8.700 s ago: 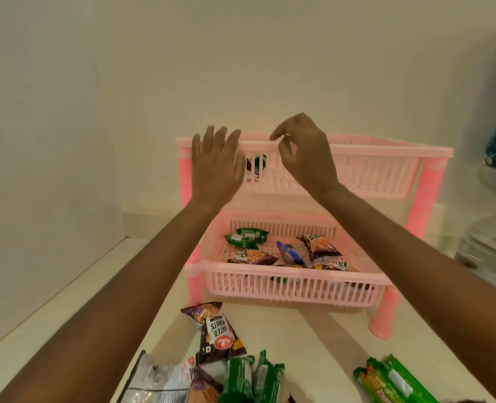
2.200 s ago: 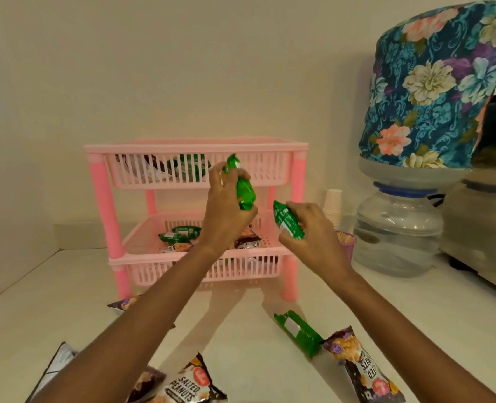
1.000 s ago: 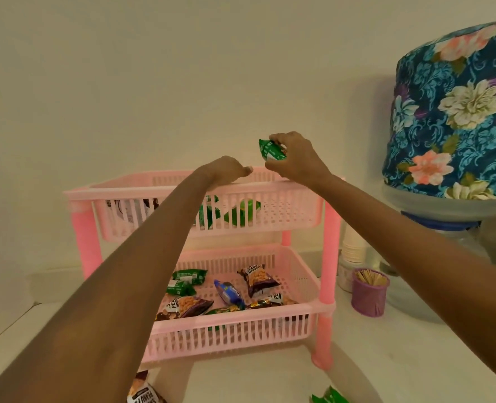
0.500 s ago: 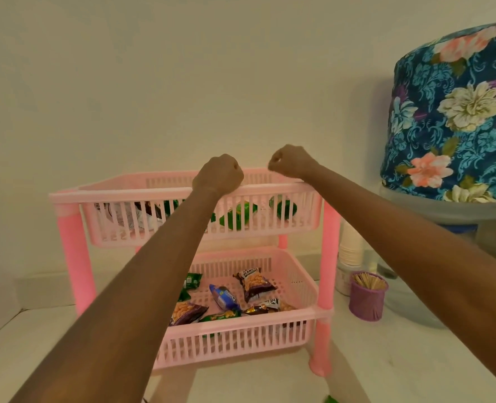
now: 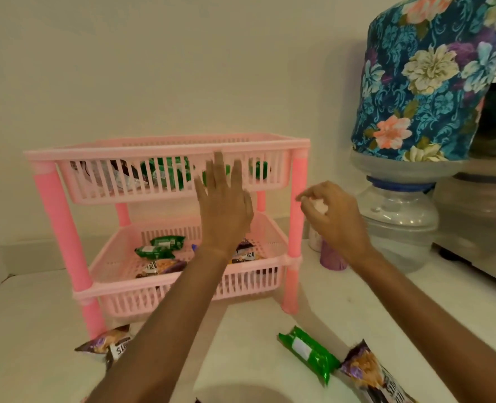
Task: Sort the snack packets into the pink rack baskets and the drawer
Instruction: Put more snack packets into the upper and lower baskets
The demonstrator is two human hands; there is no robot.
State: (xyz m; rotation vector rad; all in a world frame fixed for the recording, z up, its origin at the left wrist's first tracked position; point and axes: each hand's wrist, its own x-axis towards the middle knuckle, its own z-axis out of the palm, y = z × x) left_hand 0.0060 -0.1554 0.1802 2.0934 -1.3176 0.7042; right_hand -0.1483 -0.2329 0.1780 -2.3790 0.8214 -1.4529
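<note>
Head view, left to right. Pink rack (image 5: pixel 49 205) stands on the white worktop (image 5: pixel 31 330), 2 baskets. Top basket (image 5: pixel 165 148) holds a pale-and-dark packet at its left and several green packets (image 5: pixel 165 173) through the middle and right, seen through the slats. Lower basket (image 5: pixel 116 266) holds 2 small green packets (image 5: pixel 156 248), an orange-and-dark one, and dark ones partly hidden by the arm. 1 dark peanut packet (image 5: pixel 107 344) lies on the worktop just in front of the rack's front-left leg. Left hand (image 5: pixel 223 210) is raised in front of the rack, fingers (image 5: pixel 219 170) straight and spread, holding nothing. Right hand (image 5: pixel 328 216) sits beside the front-right leg, fingers curled loosely together; nothing visibly held. Below the right forearm lie a green packet (image 5: pixel 308 351) and, touching its right end, a dark-orange peanut packet (image 5: pixel 374 373). The green packet's long axis runs upper-left to lower-right. Both are below and toward the person from the right hand, which is nearer. Probably the next pickup. Floral-covered water jug (image 5: pixel 427 82) far right. No drawer in view.
</note>
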